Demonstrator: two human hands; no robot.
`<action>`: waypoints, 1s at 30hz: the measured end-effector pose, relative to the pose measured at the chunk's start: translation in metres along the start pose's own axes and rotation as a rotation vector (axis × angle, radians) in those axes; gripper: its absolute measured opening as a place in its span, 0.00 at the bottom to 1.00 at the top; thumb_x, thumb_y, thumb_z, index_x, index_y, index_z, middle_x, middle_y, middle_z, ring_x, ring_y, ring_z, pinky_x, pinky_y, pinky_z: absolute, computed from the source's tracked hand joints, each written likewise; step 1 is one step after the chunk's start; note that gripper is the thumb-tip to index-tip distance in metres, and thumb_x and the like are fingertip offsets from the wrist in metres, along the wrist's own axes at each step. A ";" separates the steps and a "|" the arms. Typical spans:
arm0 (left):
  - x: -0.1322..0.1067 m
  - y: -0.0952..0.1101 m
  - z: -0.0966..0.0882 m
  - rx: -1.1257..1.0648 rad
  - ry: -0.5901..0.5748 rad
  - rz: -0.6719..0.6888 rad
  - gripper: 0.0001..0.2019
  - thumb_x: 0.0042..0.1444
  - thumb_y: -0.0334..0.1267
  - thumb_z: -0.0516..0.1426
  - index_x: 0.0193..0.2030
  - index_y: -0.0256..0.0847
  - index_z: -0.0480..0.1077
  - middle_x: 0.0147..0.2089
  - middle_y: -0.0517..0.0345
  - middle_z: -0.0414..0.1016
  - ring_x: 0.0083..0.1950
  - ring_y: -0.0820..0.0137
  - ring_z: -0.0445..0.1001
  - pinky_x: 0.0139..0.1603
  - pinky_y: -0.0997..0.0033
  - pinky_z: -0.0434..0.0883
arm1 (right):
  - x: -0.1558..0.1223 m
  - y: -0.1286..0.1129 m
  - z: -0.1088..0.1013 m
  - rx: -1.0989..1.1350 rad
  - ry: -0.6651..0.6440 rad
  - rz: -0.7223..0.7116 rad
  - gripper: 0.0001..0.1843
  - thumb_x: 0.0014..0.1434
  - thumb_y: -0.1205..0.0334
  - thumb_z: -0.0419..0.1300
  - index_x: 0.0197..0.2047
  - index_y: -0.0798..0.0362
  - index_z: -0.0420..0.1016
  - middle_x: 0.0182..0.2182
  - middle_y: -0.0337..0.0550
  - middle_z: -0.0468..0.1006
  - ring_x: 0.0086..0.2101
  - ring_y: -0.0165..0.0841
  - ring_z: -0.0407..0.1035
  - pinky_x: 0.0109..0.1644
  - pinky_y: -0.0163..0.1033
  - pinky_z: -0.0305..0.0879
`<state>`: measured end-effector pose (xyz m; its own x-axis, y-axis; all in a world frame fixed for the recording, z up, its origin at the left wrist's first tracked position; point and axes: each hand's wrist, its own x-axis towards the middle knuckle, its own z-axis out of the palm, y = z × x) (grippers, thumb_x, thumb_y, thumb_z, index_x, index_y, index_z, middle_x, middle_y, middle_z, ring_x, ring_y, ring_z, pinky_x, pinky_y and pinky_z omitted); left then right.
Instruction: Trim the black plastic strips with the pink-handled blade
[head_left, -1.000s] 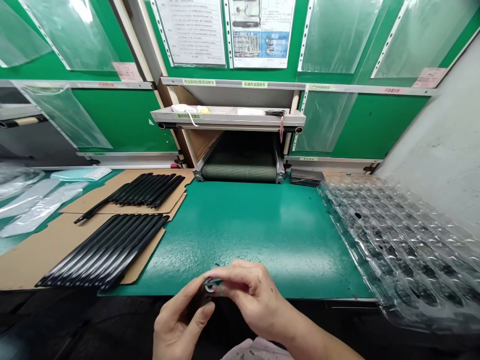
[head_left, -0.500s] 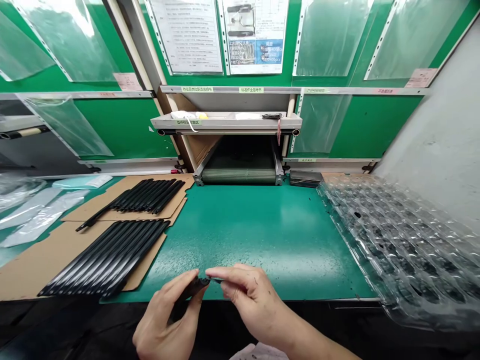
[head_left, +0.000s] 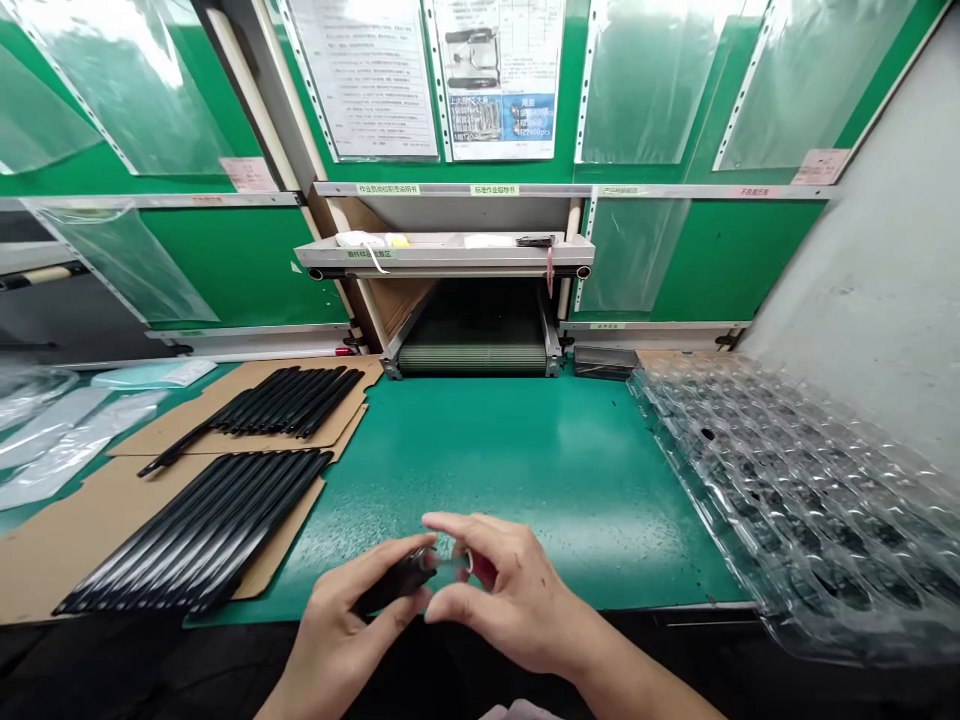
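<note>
My left hand (head_left: 341,635) pinches a short black rod-like part (head_left: 397,583) near the front edge of the green mat (head_left: 510,460). My right hand (head_left: 506,590) closes thumb and fingers on the same part's tip, where a small pale end piece (head_left: 457,562) shows. Both hands meet just above the mat's near edge. To the left, two rows of long black rods (head_left: 202,525) lie on brown cardboard sheets (head_left: 45,545).
A stack of clear blister trays (head_left: 810,500) fills the right side. A small conveyor (head_left: 472,345) runs under a grey shelf (head_left: 442,255) at the back. Clear plastic bags (head_left: 52,440) lie at the far left. A grey wall rises on the right.
The hands shifted slightly right and up over the mat edge; the right fingers reworked their grip on the part's tip, and the pale end piece now shows. The view tilted down a little.
</note>
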<state>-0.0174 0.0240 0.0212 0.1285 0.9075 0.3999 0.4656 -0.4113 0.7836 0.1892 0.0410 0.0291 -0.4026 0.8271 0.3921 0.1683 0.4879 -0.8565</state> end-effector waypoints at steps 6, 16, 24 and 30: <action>0.018 -0.005 0.008 -0.086 -0.134 -0.053 0.18 0.51 0.42 0.66 0.50 0.48 0.80 0.53 0.49 0.81 0.52 0.52 0.79 0.52 0.60 0.76 | 0.008 -0.005 -0.001 -0.178 0.157 -0.343 0.14 0.65 0.57 0.58 0.51 0.51 0.77 0.29 0.41 0.78 0.26 0.31 0.66 0.32 0.37 0.60; 0.032 0.013 0.038 -1.284 0.269 -0.895 0.14 0.66 0.42 0.53 0.50 0.36 0.71 0.41 0.51 0.79 0.30 0.75 0.76 0.33 0.75 0.77 | -0.002 0.010 0.035 -0.276 0.268 -0.499 0.15 0.63 0.66 0.58 0.54 0.51 0.74 0.24 0.38 0.74 0.24 0.31 0.64 0.28 0.38 0.55; 0.053 0.022 0.027 -1.115 0.702 -0.604 0.09 0.55 0.31 0.63 0.41 0.38 0.69 0.24 0.68 0.62 0.20 0.80 0.59 0.17 0.82 0.62 | -0.001 0.003 0.048 0.041 0.165 0.045 0.21 0.54 0.41 0.68 0.30 0.52 0.79 0.21 0.33 0.66 0.23 0.26 0.57 0.27 0.34 0.51; 0.050 0.016 0.018 -1.132 0.649 -0.592 0.13 0.50 0.30 0.66 0.40 0.38 0.69 0.21 0.70 0.60 0.18 0.81 0.57 0.16 0.84 0.59 | -0.008 0.021 0.047 0.040 -0.048 0.179 0.05 0.60 0.58 0.66 0.37 0.49 0.80 0.27 0.34 0.68 0.28 0.28 0.64 0.33 0.33 0.58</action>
<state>0.0123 0.0642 0.0455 -0.3937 0.8943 -0.2126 -0.6674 -0.1190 0.7351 0.1536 0.0320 -0.0077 -0.4118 0.8852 0.2165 0.2057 0.3217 -0.9242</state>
